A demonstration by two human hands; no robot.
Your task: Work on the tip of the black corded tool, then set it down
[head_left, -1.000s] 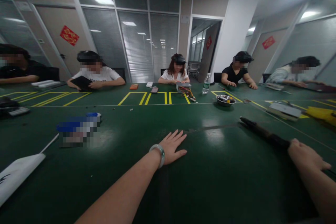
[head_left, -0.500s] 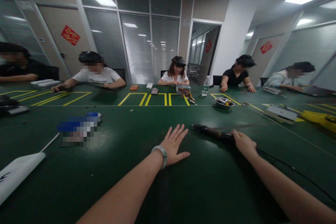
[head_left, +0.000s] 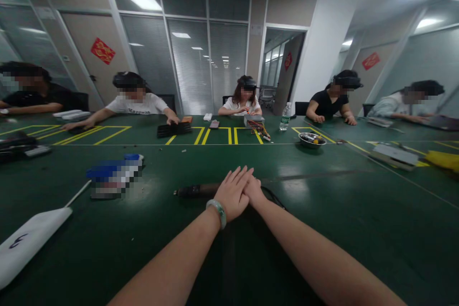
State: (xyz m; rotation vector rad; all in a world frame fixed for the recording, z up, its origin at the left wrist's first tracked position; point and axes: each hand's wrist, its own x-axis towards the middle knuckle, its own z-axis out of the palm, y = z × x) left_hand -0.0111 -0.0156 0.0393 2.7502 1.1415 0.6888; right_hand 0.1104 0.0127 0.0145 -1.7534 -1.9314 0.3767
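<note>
Leftward since the earlier frame, the right hand (head_left: 256,192) had brought a dark, rod-shaped tool (head_left: 193,191) to mid-frame, its partly hidden fingers wrapped around the end near the cord (head_left: 274,197). The left hand (head_left: 232,196), flat and straight-fingered, overlapped both; contact could not be told. Beyond it, the tool lay crosswise, tip pointing left. Green tabletop (head_left: 158,239) spread between tip and a blurred blue-and-white item (head_left: 116,174), centre left; its near edge was out of view.

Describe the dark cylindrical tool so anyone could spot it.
On the large green table, find the person's bare left hand, wearing a pale green bangle. From behind it, the dark cylindrical tool points left. Its slim black-and-brown shape sets it apart from the blurred blue-and-white item farther left.
</note>
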